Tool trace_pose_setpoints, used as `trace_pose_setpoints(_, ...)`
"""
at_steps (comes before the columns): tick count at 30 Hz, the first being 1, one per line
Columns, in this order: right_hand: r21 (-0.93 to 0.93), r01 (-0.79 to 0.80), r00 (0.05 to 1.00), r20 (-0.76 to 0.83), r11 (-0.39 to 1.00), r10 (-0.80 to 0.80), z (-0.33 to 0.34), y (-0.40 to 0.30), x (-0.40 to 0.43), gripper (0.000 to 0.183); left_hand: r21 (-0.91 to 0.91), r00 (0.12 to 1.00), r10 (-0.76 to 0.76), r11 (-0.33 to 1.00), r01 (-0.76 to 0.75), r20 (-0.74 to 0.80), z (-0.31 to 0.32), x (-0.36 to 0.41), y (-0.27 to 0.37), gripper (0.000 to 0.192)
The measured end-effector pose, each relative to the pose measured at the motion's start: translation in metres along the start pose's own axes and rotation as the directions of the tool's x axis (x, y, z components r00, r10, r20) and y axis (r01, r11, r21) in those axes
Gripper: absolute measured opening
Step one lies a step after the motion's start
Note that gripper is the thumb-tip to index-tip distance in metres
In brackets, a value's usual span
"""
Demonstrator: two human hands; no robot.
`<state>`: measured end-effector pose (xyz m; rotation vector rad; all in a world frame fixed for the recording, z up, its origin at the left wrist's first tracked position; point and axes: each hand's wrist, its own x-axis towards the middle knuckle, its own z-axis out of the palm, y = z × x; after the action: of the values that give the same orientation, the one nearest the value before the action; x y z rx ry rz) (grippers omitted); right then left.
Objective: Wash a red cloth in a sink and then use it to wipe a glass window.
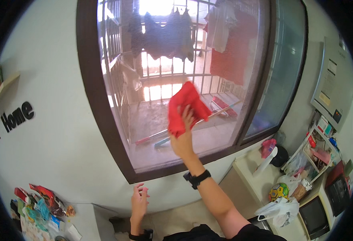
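Note:
My right hand [183, 144] is raised against the window pane [152, 120], with a red cloth [181, 104] held under its fingers. The cloth is spread in folds over the lower middle of the glass. A dark brown frame [104, 132] surrounds the pane. Lower down, my left hand [139, 200] hangs near the frame's bottom left corner, fingers loosely bent and apart, holding nothing. Each wrist has a black band.
Through the glass, hanging clothes [167, 36], window bars and long poles show. At right, a counter [245, 171] bears a colourful ball [279, 192], plastic bags [280, 211] and a small shelf rack [310, 150]. A cluttered table [86, 217] stands lower left.

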<state>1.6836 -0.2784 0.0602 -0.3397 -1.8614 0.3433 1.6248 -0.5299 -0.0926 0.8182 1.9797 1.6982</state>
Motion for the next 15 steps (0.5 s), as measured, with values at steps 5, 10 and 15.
trace_pose_setpoints(5,0.711,-0.478,0.839,0.196,0.516,0.507,-0.026,-0.004,-0.060,0.048,0.012,0.998,0.018,1.000,-0.018,0.060,0.029,0.004,0.015,0.042)
trace_pose_setpoints(10,0.924,-0.369,0.772,0.363,-0.097,0.521,-0.107,0.003,-0.057,0.064,0.075,0.996,0.019,0.997,-0.026,0.092,0.065,0.008,0.027,0.040)
trace_pose_setpoints(15,0.964,-0.227,0.780,0.266,-0.140,0.567,-0.179,0.030,-0.053,0.065,0.101,0.987,0.064,0.992,-0.079,0.148,0.119,0.016,0.038,0.037)
